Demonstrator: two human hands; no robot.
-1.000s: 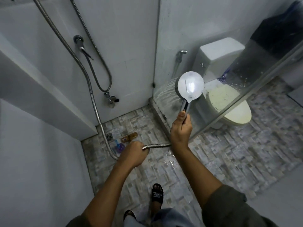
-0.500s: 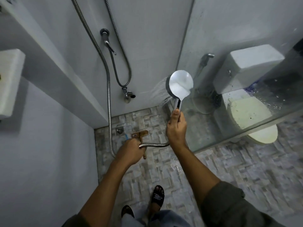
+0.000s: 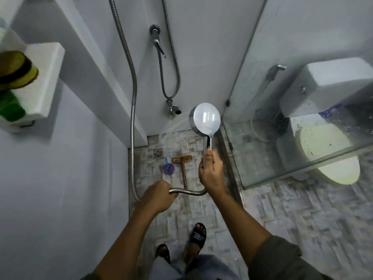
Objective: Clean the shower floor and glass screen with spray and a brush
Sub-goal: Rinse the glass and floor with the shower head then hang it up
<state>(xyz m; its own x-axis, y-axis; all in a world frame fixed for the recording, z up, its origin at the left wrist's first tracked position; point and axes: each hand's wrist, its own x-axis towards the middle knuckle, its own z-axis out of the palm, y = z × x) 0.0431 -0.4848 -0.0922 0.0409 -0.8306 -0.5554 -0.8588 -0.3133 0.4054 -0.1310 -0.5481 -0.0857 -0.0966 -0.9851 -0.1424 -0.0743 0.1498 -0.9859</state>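
Note:
My right hand (image 3: 211, 170) grips the handle of a round chrome shower head (image 3: 205, 118), held upright with its back toward me. Water sprays from it to the left, onto the far wall and the back of the tiled shower floor (image 3: 193, 211). My left hand (image 3: 159, 196) is closed around the metal hose (image 3: 189, 191) just below the handle. A wooden-handled brush (image 3: 183, 168) lies flat on the floor tiles beyond my hands. The wet glass screen (image 3: 262, 122) stands to the right of the shower head.
A floor drain (image 3: 158, 152) and a small purple and blue object (image 3: 168, 168) lie near the brush. A wall tap (image 3: 173, 108) and a second hose loop hang on the far wall. A toilet (image 3: 327, 138) sits behind the glass. A white shelf (image 3: 41, 83) holds bottles at left.
The shower head has swung left, away from the glass, so the spray now hits the far wall and the floor's back edge. My view has shifted left, showing the shelf.

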